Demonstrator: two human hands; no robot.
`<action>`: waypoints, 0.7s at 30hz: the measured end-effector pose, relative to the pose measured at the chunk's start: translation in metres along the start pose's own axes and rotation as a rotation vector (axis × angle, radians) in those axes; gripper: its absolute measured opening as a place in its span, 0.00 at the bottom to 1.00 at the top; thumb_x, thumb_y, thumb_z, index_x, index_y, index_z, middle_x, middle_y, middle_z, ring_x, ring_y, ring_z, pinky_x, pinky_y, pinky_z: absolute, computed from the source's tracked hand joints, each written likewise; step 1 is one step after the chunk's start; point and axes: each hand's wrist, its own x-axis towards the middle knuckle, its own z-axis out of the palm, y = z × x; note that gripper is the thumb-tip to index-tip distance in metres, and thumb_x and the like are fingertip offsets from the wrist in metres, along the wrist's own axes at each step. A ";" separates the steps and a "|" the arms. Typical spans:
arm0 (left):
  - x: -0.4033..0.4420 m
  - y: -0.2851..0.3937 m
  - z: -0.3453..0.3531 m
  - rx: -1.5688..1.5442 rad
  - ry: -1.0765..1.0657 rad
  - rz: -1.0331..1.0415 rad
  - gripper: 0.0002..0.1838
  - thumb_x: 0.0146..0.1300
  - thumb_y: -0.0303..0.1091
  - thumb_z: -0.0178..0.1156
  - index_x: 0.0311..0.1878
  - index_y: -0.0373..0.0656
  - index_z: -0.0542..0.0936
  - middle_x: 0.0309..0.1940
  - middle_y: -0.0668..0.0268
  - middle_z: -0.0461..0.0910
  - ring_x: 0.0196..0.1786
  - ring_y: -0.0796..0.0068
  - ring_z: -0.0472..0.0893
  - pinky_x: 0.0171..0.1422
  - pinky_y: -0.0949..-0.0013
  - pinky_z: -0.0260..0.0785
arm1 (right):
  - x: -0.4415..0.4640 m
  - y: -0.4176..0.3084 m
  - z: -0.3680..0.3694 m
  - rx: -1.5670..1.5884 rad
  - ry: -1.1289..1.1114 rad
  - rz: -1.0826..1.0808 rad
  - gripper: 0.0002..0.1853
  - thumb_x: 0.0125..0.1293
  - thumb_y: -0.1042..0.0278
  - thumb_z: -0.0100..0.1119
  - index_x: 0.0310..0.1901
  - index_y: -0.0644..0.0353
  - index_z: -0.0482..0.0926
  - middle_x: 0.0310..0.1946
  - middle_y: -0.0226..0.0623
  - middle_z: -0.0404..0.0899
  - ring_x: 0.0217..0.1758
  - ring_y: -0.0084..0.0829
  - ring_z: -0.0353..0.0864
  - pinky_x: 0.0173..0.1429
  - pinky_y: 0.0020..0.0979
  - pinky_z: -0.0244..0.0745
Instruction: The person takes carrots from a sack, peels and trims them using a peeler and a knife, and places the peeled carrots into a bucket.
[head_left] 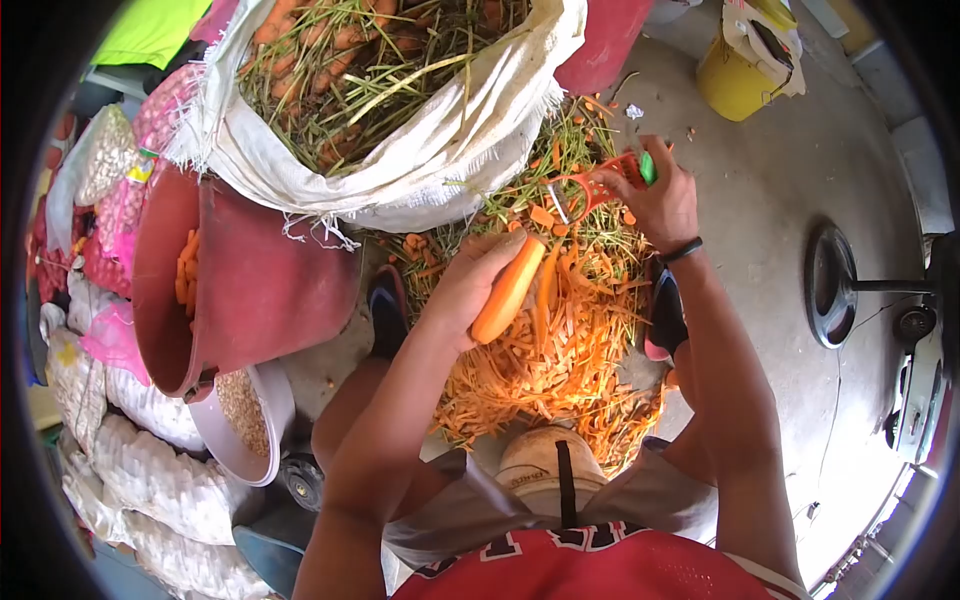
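Note:
My left hand (462,283) is closed around a peeled, smooth orange carrot (510,290), whose narrower end points down toward me. In my right hand (655,200) is a red-orange peeler (597,188) with a metal blade at its left end. A bright green part shows by the fingers; I cannot tell whether it belongs to the peeler. The blade is apart from the carrot, up and to its right. Beneath both hands, a heap of orange carrot peelings (545,375) covers the floor between my feet, mixed with green stalks.
A white woven sack (430,185) of unpeeled carrots and stalks stands ahead. On the left, a tilted red bucket (270,280) holds orange pieces, beside a pale tub (275,400) and several filled bags (165,470). A yellow bucket (735,80) stands far right, above a black round base (830,285).

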 end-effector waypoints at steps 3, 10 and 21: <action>0.002 0.004 0.001 0.486 -0.025 0.078 0.16 0.70 0.40 0.60 0.56 0.43 0.79 0.36 0.65 0.81 0.34 0.78 0.80 0.39 0.74 0.75 | -0.005 -0.003 0.001 0.051 -0.186 0.062 0.23 0.57 0.51 0.71 0.46 0.58 0.77 0.30 0.46 0.83 0.34 0.48 0.85 0.38 0.42 0.78; -0.013 0.042 -0.024 0.074 -0.043 0.213 0.27 0.63 0.29 0.65 0.65 0.37 0.71 0.46 0.60 0.80 0.48 0.69 0.83 0.50 0.68 0.79 | -0.016 0.000 0.009 -0.030 -0.310 0.073 0.13 0.64 0.61 0.61 0.46 0.57 0.78 0.30 0.50 0.81 0.35 0.53 0.82 0.40 0.47 0.75; 0.008 0.019 -0.017 0.365 0.092 0.276 0.23 0.66 0.44 0.63 0.55 0.35 0.77 0.39 0.66 0.80 0.36 0.82 0.77 0.34 0.78 0.69 | -0.030 -0.058 0.013 0.268 -0.356 0.039 0.08 0.64 0.67 0.59 0.39 0.63 0.79 0.23 0.51 0.79 0.26 0.50 0.81 0.32 0.43 0.74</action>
